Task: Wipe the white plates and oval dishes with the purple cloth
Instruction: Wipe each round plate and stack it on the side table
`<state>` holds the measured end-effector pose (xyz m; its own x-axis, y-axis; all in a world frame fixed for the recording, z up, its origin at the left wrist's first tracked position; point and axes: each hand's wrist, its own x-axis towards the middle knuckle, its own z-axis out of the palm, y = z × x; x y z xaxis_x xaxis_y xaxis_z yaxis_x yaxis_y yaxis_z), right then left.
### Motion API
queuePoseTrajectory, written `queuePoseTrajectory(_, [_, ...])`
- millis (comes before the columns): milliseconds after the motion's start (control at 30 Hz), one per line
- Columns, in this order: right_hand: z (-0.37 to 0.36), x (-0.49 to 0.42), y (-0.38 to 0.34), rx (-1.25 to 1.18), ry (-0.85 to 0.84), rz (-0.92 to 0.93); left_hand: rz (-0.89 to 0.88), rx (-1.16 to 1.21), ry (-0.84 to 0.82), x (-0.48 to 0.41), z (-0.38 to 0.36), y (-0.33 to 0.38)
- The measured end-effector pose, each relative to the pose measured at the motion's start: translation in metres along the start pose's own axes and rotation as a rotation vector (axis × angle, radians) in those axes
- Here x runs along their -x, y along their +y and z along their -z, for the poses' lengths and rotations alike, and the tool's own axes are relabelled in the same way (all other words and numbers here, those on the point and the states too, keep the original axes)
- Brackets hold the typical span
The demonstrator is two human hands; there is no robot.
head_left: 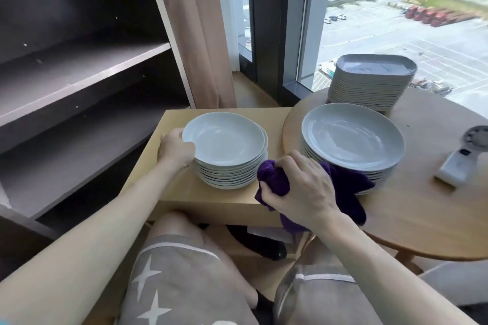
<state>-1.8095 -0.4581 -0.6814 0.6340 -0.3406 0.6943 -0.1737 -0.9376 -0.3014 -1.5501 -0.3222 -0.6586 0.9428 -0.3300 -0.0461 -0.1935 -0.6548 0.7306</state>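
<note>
Purple fuzzy cloth [274,179], bunched in gripping right hand [306,187], tail trailing down-right; left hand [175,150] pinching rim of top round white plate [224,137].

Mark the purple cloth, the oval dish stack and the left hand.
purple cloth [273,179], head view, bunched end beside the knuckles.
oval dish stack [369,90], head view, stacked rims on near side.
left hand [175,149], head view, back of the hand.

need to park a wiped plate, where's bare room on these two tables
Roomiest: the round table, near side, between the big plate stack and the fan. A narrower strip fronts the smaller plate stack on the square table. Crowded: between the stacks, where the right hand grips the purple cloth, and by the oval dishes.
</note>
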Motion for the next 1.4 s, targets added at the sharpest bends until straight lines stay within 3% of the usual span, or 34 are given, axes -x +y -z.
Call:
queuePoseTrajectory(333, [0.036,-0.025,0.012,-0.029,0.163,-0.118,0.027,-0.074,-0.099,0.004,-0.021,-0.008])
queuePoseTrajectory(400, [0.045,-0.031,0.016,-0.046,0.201,-0.15,0.038,-0.226,-0.088,0.011,-0.021,-0.003])
queuePoseTrajectory(467, [0.052,-0.036,0.021,-0.047,0.237,-0.173,-0.129,-0.454,0.074,0.018,-0.023,0.004])
queuePoseTrajectory(533, [0.06,-0.041,0.027,-0.051,0.277,-0.196,-0.401,-0.48,0.203,0.03,-0.027,0.019])
queuePoseTrajectory(700, [0.077,-0.048,0.047,-0.043,0.371,-0.27,-0.733,-0.235,-0.062,0.062,-0.056,0.08])
queuePoseTrajectory(767, [0.085,-0.048,0.059,-0.02,0.394,-0.31,-0.788,-0.146,-0.182,0.075,-0.073,0.102])
queuePoseTrajectory(867, [0.095,-0.046,0.079,0.042,0.412,-0.373,-0.783,-0.051,-0.306,0.088,-0.098,0.129])
queuePoseTrajectory(1133, [0.099,-0.028,0.123,0.107,0.413,-0.629,-0.722,0.1,-0.303,0.081,-0.145,0.164])
queuePoseTrajectory(1400, [0.086,-0.021,0.144,0.145,0.092,-0.825,-0.669,0.027,-0.417,0.063,-0.176,0.174])
